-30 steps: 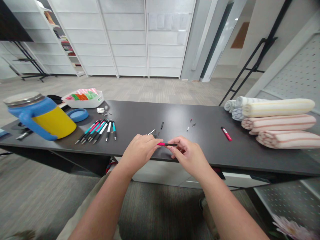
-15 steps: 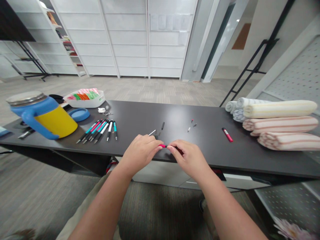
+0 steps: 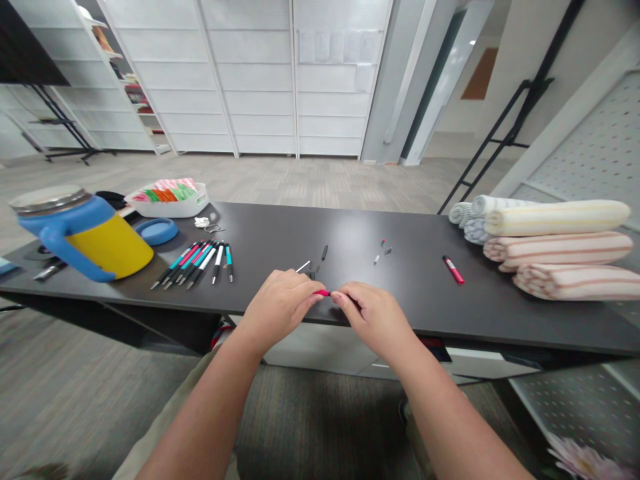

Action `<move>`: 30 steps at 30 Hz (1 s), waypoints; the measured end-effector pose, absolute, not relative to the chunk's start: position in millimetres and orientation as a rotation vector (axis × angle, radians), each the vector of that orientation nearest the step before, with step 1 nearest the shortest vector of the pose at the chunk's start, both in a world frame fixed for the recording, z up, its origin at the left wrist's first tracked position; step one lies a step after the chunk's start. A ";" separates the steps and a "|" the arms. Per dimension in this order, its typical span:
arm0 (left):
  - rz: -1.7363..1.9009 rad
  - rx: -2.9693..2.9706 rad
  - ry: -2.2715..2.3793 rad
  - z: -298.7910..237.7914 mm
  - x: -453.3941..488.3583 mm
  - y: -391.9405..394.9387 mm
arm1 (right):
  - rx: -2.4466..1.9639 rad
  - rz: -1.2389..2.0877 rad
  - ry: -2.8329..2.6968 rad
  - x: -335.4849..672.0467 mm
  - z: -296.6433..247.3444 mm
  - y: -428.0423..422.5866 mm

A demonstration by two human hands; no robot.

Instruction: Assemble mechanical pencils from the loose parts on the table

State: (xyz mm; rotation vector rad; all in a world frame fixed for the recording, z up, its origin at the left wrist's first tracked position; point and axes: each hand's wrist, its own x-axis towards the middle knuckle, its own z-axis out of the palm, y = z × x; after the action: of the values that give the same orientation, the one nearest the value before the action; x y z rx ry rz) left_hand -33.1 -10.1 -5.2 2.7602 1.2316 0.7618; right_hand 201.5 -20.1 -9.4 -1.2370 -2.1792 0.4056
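My left hand (image 3: 280, 303) and my right hand (image 3: 373, 313) meet over the near edge of a dark table (image 3: 280, 230). Both pinch the same red pen (image 3: 323, 293), of which only a short red stretch shows between the fingertips. Just beyond the hands lie a thin white refill (image 3: 303, 267) and a small black pen part (image 3: 325, 252). Tiny pen parts (image 3: 382, 251) sit further right. A red pen piece (image 3: 453, 269) lies alone to the right.
A row of several teal, red and white pens (image 3: 197, 261) lies left of my hands. A yellow and blue jug (image 3: 87, 233), a blue lid (image 3: 156, 231) and a white tray (image 3: 170, 198) stand at far left. Rolled striped towels (image 3: 555, 243) are stacked at right.
My hands have closed together: the black part of the pen that showed between them a second ago is now covered, leaving only a short red bit visible.
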 end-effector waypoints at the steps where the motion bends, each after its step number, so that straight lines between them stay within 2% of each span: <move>1: 0.751 2.762 1.239 -4.6 -32.9 -10.3 | -1.228 0.414 -2.162 201.5 -9.6 -20.1; 13: 0.752 2.755 1.252 -5.9 -33.4 -9.6 | -1.227 0.510 -1.985 206.6 -11.8 -18.4; 21: 0.761 2.719 1.251 -3.8 -34.0 -8.9 | -1.227 0.894 -1.568 210.5 -10.7 -17.1; 26: 0.919 2.569 1.294 -3.6 -36.9 -8.5 | -1.066 1.017 -1.277 212.2 -12.0 -12.9; 30: 1.177 2.297 1.300 -7.4 -42.3 -7.3 | -1.059 1.063 -1.282 211.9 -15.3 -8.0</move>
State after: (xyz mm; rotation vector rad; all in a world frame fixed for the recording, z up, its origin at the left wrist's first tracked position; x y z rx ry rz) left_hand -42.3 -7.3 -7.4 2.2973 1.2997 1.1774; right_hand 211.9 -8.0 -15.3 -1.0593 -1.2819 1.0626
